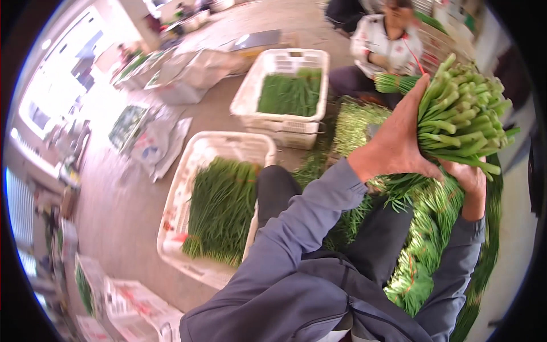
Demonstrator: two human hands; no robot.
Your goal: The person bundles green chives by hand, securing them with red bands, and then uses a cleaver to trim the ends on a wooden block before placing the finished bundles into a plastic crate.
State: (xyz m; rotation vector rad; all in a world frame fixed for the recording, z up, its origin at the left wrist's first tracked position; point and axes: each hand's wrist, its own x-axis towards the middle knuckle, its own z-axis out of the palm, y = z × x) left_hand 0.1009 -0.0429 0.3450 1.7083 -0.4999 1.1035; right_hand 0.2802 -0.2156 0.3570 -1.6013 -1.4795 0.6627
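My left hand (395, 130) is spread around the near side of a thick bunch of green vegetable stalks (463, 115), thumb below and a finger along the top. The pale cut ends face up and to the right. My right hand (468, 173) supports the same bunch from below, its fingers partly hidden by the stalks. Dark green leaves (399, 188) hang under the hands. A thin red strand (414, 55) runs up from near my left fingertip; where it ends is unclear. Beside my right forearm lie several tied green bundles (412, 267).
A white plastic crate (173, 213) at my left knee holds long green bunches (224, 209). Stacked white crates (239, 92) with greens stand beyond. A person in a white jacket (363, 36) sits opposite, near a tied bundle (391, 82). Plastic bags (154, 145) lie on the floor.
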